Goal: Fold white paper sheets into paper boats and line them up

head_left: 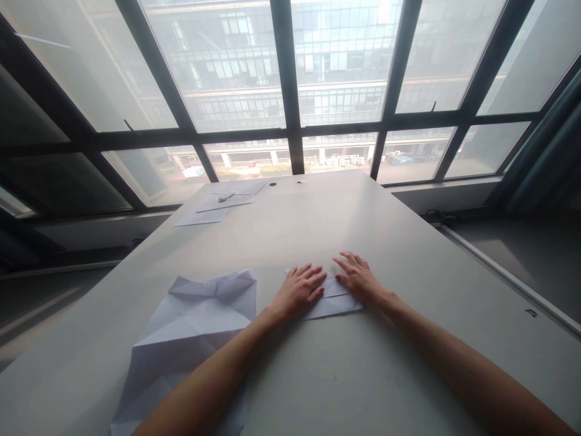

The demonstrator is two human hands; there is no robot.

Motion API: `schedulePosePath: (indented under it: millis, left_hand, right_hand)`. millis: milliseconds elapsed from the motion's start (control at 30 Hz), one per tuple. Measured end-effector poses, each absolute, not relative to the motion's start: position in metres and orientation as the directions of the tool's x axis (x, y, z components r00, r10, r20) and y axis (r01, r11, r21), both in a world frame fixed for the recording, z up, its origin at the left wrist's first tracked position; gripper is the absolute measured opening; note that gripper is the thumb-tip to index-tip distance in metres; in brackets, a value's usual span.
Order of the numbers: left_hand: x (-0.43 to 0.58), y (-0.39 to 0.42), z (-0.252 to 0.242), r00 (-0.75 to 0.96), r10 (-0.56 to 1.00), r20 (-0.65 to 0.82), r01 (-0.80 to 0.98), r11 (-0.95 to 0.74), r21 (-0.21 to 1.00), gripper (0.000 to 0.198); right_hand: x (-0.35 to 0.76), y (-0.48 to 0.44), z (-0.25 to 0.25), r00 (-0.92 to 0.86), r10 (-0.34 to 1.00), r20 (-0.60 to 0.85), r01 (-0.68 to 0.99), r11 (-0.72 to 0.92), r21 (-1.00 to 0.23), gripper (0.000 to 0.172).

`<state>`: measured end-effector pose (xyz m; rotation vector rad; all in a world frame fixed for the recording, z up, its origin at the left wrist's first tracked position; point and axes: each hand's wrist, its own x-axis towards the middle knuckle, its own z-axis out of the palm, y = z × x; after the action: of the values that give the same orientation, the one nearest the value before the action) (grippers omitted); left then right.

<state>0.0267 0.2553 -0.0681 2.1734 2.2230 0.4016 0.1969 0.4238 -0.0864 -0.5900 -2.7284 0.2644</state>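
A folded sheet of white paper [336, 306] lies flat on the table in front of me, with crease lines across it. My left hand [300, 289] rests flat on its left part, fingers stretched out and covering that side. At the paper's right edge is my right hand [358, 277], its fingers spread; the thumb side touches or hovers just over the paper, I cannot tell which. To the left lies a larger creased sheet of white paper [195, 309], unfolded and uneven, partly behind my left forearm.
The white table [408, 351] stretches away toward the window [336, 66]. At its far left are several flat white sheets [202, 216] with a small white object [226, 197] on top. Two small holes show near the far edge. A dark curtain [540, 145] hangs at right.
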Motion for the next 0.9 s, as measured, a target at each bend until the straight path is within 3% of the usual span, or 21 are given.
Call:
schedulePosePath:
  millis: [300, 433, 633, 767, 900]
  left_hand:
    - [0.024, 0.253, -0.071, -0.039, 0.985, 0.168, 0.980, 0.005, 0.198, 0.047]
    - [0.024, 0.254, -0.071, -0.040, 0.987, 0.157, 0.980, 0.008, 0.199, 0.051]
    - [0.024, 0.254, -0.068, -0.037, 0.991, 0.128, 0.983, 0.013, 0.182, 0.048]
    - [0.025, 0.253, -0.066, -0.033, 0.992, 0.120, 0.982, 0.009, 0.190, 0.049]
    - [0.026, 0.253, -0.066, -0.034, 0.992, 0.121, 0.982, 0.010, 0.188, 0.049]
  right_hand:
    - [0.195, 0.424, -0.092, -0.851, 0.428, 0.303, 0.338, 0.890, -0.307, 0.044]
    - [0.194, 0.425, -0.094, -0.828, 0.431, 0.359, 0.295, 0.878, -0.376, 0.036]
    - [0.196, 0.440, -0.091, -0.511, 0.629, 0.585, 0.362, 0.776, -0.517, 0.031]
    - [0.198, 0.442, -0.088, -0.545, 0.589, 0.597, 0.357, 0.807, -0.470, 0.027]
    - [0.199, 0.432, -0.085, -0.695, 0.457, 0.555, 0.337, 0.889, -0.310, 0.031]
